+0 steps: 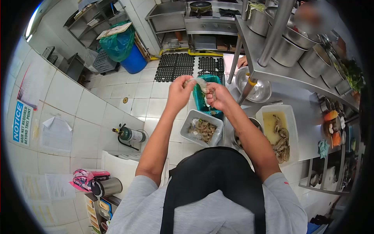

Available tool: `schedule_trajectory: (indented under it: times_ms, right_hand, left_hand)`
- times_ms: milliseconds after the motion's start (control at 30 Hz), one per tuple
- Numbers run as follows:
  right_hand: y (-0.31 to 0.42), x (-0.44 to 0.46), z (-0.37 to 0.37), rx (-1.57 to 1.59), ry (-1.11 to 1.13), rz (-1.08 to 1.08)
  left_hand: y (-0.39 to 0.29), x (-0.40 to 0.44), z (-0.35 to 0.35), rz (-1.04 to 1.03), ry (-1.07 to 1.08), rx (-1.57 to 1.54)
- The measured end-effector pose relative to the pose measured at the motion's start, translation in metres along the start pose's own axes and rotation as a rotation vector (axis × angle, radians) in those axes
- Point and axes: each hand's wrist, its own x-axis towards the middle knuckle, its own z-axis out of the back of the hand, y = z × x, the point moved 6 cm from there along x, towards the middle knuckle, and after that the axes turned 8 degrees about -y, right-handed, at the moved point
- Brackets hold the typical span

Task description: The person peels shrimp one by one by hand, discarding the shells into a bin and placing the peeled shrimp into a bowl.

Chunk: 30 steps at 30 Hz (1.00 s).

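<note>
Remotely, I see the left hand [180, 93] and right hand [219, 96] pinching a curved, translucent grey shrimp [201, 83] over a green plastic-lined container [199, 100]; I'd grip lightly, sparing soft flesh.

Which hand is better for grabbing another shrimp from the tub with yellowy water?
Probably the right hand: the tub is on that side, nearer it than the left hand, though both hold a shrimp.

A stainless-steel desk [309, 117] carries a wide metal mixing bowl [261, 93] and a white plastic tub [293, 134] holding shrimp [281, 144] in cloudy yellowish liquid. Steel pots [286, 52] stand on the metal shelf [257, 58] above. Black perforated rubber mats [175, 64] and a blue barrel [134, 61] sit on the white tiled floor [138, 93].
</note>
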Motion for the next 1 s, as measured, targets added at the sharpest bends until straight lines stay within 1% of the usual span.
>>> schedule_trajectory:
  times_ms: [33,100,133,200,233,267,333,367,400,467,500,567,600,700,733,833,867,933,967,1000]
  right_hand:
    - [-0.001,0.0,0.004,-0.136,-0.07,0.043]
    - [-0.003,-0.003,0.007,-0.407,-0.203,0.126]
    - [-0.008,0.014,0.022,-0.63,-0.204,0.116]
    - [-0.023,0.039,0.039,-1.092,-0.216,0.264]
    - [-0.025,0.036,0.035,-1.323,-0.223,0.338]
    - [-0.032,0.03,0.038,-1.433,-0.273,0.325]
    - [-0.039,0.031,0.046,-1.641,-0.327,0.476]
    - [-0.044,0.033,0.05,-1.743,-0.349,0.548]
    - [-0.037,0.027,0.045,-1.766,-0.345,0.454]
    - [-0.025,0.026,0.046,-1.675,-0.404,0.55]
    - [-0.017,0.024,0.046,-1.629,-0.436,0.603]
    - [0.008,-0.005,0.02,-1.458,-0.476,0.619]
    - [0.019,-0.013,0.01,-1.371,-0.498,0.633]
    - [0.034,-0.007,-0.001,-1.144,-0.348,0.729]
    - [0.035,-0.004,-0.007,-1.089,-0.234,0.689]
    - [0.038,-0.008,-0.024,-1.041,-0.034,0.571]
    - [0.041,-0.012,-0.03,-1.078,0.027,0.545]
    - [0.043,-0.01,-0.032,-1.023,0.051,0.567]
    - [0.043,-0.008,-0.034,-0.995,0.064,0.579]
    - [0.048,-0.014,-0.038,-1.056,-0.009,0.628]
  left_hand:
    - [0.001,0.002,0.002,0.116,0.04,-0.145]
    - [-0.003,0.002,0.007,0.173,0.042,-0.232]
    - [-0.003,0.002,0.009,0.2,0.047,-0.274]
    - [0.006,0.0,0.01,0.308,0.0,-0.419]
    - [0.01,-0.002,0.008,0.363,-0.021,-0.494]
    - [0.013,-0.002,0.005,0.4,-0.036,-0.569]
    - [0.019,-0.005,0.0,0.479,-0.077,-0.718]
    - [0.022,-0.006,-0.003,0.496,-0.055,-0.752]
    - [0.026,-0.007,-0.008,0.517,-0.035,-0.785]
    - [0.04,-0.013,-0.016,0.55,0.04,-0.844]
    - [0.049,-0.019,-0.017,0.589,0.034,-0.754]
    - [0.06,-0.031,-0.019,0.655,0.034,-0.571]
    - [0.064,-0.034,-0.022,0.647,0.02,-0.541]
    - [0.077,-0.037,-0.028,0.625,0.165,-0.374]
    - [0.075,-0.036,-0.03,0.604,0.226,-0.359]
    - [0.06,-0.03,-0.03,0.492,0.423,-0.258]
    - [0.06,-0.028,-0.03,0.488,0.437,-0.264]
    - [0.057,-0.025,-0.03,0.475,0.461,-0.274]
    - [0.056,-0.024,-0.03,0.485,0.427,-0.33]
    - [0.057,-0.026,-0.031,0.496,0.392,-0.387]
